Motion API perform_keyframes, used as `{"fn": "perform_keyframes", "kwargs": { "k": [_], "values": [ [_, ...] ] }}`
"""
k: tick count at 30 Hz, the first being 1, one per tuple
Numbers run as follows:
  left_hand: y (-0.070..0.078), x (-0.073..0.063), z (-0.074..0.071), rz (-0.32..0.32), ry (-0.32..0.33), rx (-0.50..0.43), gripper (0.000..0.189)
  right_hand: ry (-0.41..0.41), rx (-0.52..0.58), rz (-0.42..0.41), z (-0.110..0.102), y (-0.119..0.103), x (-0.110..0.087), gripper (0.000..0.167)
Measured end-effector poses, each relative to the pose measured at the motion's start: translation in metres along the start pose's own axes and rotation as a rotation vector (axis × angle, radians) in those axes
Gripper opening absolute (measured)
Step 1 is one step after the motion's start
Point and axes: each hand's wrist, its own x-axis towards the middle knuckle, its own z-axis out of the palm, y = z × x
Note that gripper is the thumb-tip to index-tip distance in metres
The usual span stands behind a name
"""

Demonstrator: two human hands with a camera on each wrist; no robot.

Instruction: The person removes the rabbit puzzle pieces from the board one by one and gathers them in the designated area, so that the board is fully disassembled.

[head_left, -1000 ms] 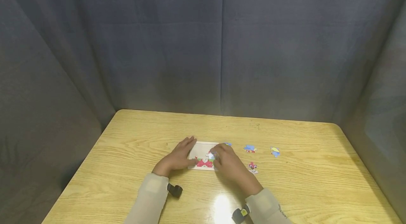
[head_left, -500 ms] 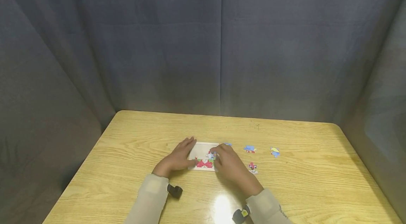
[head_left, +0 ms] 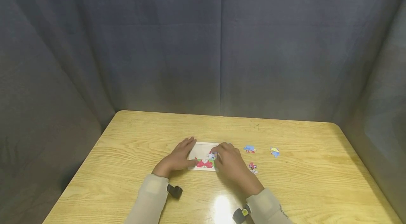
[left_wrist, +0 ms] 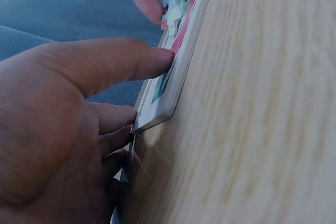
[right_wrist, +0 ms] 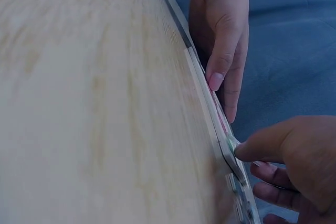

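A shallow pale puzzle tray (head_left: 199, 149) lies on the table, with red and green jigsaw pieces (head_left: 204, 163) along its near side. At its left edge is my left hand (head_left: 176, 157), fingers fairly straight. In the left wrist view, that hand's thumb (left_wrist: 152, 62) presses on the red picture while the fingertips touch the tray's edge. My right hand (head_left: 233, 162) pinches a white, blue and red jigsaw piece (head_left: 211, 155) at the tray's right side, just beyond the red row. This piece is tilted over the tray (left_wrist: 170, 103) in the left wrist view, partly hidden by the fingers.
Loose jigsaw pieces lie right of the tray: a blue and red piece (head_left: 250, 149), a blue and yellow piece (head_left: 275, 151), and a red piece with a face (head_left: 252, 167). Dark curtains (head_left: 222, 58) stand behind the wooden table (head_left: 142, 132).
My right hand has shifted slightly with the pinched piece, which sits a little farther right. A blue piece behind this hand is now almost covered. The left hand has stayed put.
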Motion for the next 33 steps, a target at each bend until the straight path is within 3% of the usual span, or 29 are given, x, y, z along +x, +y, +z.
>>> {"fn": "perform_keyframes", "kwargs": {
  "k": [9, 14, 17, 24, 29, 33],
  "values": [
    [-0.002, -0.002, -0.001, -0.003, 0.005, 0.015, 0.084, 0.027, 0.014, -0.054, -0.008, -0.001, -0.005, 0.031],
    [-0.002, -0.002, -0.002, -0.003, 0.001, 0.011, 0.083, -0.005, 0.0, -0.069, -0.019, 0.004, -0.017, 0.031],
    [-0.001, -0.002, -0.001, 0.002, 0.001, 0.004, 0.083, -0.02, -0.018, -0.074, -0.027, 0.01, -0.026, 0.032],
    [-0.001, -0.002, -0.001, 0.018, -0.015, 0.005, 0.084, -0.054, 0.111, -0.049, -0.056, 0.03, -0.055, 0.031],
    [-0.001, 0.0, -0.001, 0.019, -0.013, 0.015, 0.084, -0.089, 0.12, -0.056, -0.071, 0.051, -0.076, 0.031],
    [0.0, 0.0, -0.001, 0.022, -0.011, 0.007, 0.084, -0.087, 0.12, -0.01, -0.084, 0.065, -0.09, 0.034]
  ]
}}
